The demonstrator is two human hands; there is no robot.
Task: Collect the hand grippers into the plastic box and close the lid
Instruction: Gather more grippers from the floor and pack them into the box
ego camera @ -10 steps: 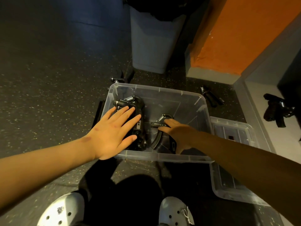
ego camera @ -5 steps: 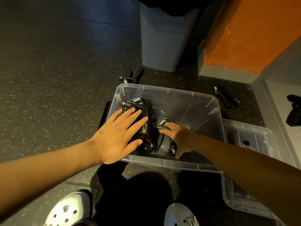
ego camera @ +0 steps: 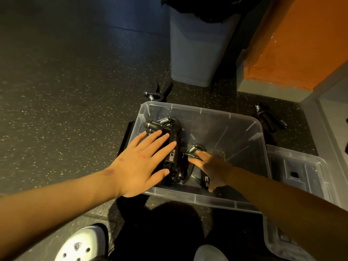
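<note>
A clear plastic box (ego camera: pixel 244 202) sits open on the dark floor in front of me. Several black hand grippers with metal springs (ego camera: pixel 175 129) lie stacked in its left part. My left hand (ego camera: pixel 143 164) lies flat on that stack with straight fingers. Another hand gripper (ego camera: pixel 196 147) lies in the middle of the box. My right hand (ego camera: pixel 212 166) rests on it, fingers stretched toward its spring and thumb spread; its handle shows beneath the palm. The clear lid (ego camera: pixel 301 170) lies on the floor right of the box.
Loose hand grippers lie on the floor behind the box (ego camera: pixel 160 92) and at its right (ego camera: pixel 269 119); a black item (ego camera: pixel 125 137) sits against its left wall. A grey bin (ego camera: pixel 195 53) stands behind. An orange wall (ego camera: pixel 301 44) and my white shoes (ego camera: pixel 82 245) are in view.
Both hands stay on the grippers in the box. My head has moved, so the box sits slightly further right and lower in view.
</note>
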